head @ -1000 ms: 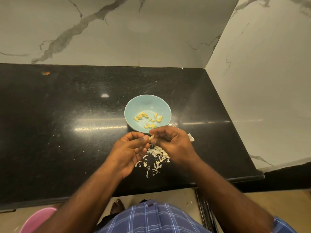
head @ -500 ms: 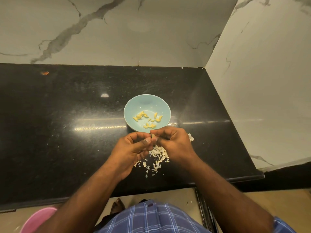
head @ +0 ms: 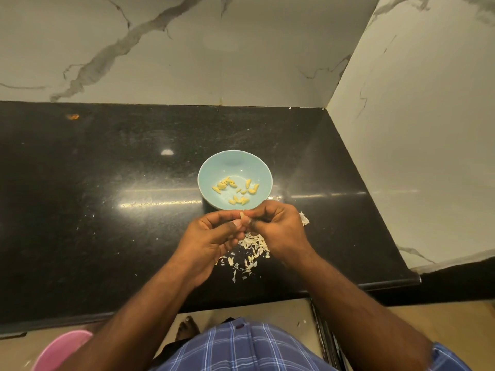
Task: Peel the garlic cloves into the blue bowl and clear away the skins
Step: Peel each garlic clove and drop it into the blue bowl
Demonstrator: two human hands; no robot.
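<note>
Both hands meet just on the near side of the pale blue round bowl. The left hand pinches a small pale garlic clove between thumb and fingertips, while the right hand curls in and picks at its tip. To peel well, I judge the left should hold the clove steady while the right nips loose skin and pulls it away over the heap of white papery skins on the black polished stone counter, then drops the clove among the yellow peeled cloves in the bowl. Compared with a second ago, the clove stands more upright between the fingertips and the hands sit closer together.
</note>
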